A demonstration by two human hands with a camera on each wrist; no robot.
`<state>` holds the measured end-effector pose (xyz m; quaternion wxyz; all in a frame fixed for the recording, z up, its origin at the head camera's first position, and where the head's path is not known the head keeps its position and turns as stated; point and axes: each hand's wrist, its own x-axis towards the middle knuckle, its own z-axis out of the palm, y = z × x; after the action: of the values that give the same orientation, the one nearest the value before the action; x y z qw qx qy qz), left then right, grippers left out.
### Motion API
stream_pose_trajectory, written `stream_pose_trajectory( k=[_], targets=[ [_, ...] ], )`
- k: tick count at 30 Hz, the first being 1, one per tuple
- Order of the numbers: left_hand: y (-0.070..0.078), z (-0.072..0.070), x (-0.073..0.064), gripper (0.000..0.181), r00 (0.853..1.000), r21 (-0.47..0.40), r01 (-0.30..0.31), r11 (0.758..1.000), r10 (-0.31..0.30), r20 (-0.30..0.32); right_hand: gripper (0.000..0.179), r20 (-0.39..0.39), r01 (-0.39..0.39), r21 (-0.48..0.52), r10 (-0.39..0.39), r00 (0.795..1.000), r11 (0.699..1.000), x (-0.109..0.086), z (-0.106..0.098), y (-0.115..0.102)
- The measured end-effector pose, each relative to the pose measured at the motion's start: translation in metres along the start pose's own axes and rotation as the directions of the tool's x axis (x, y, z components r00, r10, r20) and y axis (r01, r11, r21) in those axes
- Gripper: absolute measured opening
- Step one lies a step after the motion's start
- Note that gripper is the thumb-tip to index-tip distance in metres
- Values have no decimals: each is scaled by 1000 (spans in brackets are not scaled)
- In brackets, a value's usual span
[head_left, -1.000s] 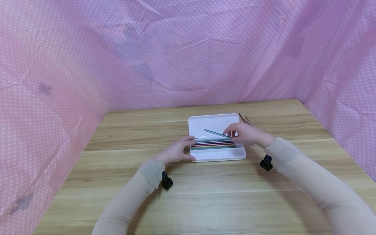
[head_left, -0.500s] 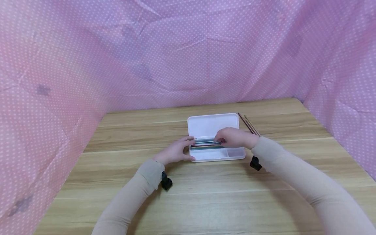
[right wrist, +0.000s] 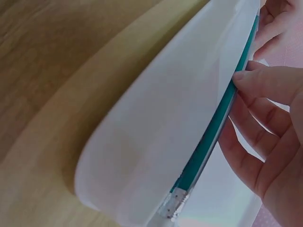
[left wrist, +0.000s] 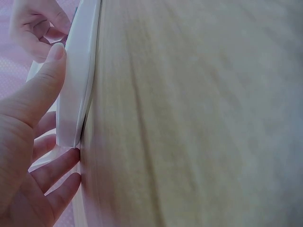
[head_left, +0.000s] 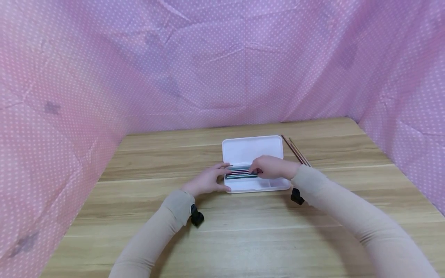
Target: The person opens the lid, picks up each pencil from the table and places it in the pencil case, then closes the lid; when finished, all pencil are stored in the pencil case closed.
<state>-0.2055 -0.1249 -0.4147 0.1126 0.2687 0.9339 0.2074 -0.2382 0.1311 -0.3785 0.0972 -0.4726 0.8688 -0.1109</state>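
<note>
An open white pencil case [head_left: 252, 148] lies on the table with its lid folded back. Several coloured pencils [head_left: 238, 172] fill its long compartment side by side. My left hand [head_left: 205, 180] holds the case's left end, thumb at the front wall and fingers around the end. Over the row of pencils, my right hand [head_left: 271, 166] pinches a teal pencil [right wrist: 203, 142], its thumb tip on the barrel and fingers behind. That pencil lies along the case, with a silver ferrule at its near end in the right wrist view. The right hand covers the right part of the row.
Behind and right of the case, a dark red pencil [head_left: 291, 149] and a tan pencil [head_left: 299, 151] lie slanted on the wooden table [head_left: 236, 243]. Pink dotted cloth [head_left: 215, 69] hangs around the back and sides.
The right hand has moved left and down, bringing the teal pencil from a slant above the case down into the row. My left hand has stayed at the case's end.
</note>
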Motion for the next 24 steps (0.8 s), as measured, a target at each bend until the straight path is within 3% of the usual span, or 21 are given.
stream_pose_trajectory(
  k=[8, 14, 24],
  targets=[
    [-4, 4, 0, 66, 1000, 2, -14, 1000, 14, 4, 28, 27, -55, 51, 54, 998, 997, 3, 6, 0],
    [-3, 2, 0, 64, 999, -10, -43, 999, 43, -11, 27, 29, -49, 92, 46, 999, 995, 2, 5, 2],
    [-2, 1, 1, 64, 999, -4, -35, 999, 35, -12, 24, 50, -76, 135, 70, 996, 988, 1, 1, 3]
  ],
)
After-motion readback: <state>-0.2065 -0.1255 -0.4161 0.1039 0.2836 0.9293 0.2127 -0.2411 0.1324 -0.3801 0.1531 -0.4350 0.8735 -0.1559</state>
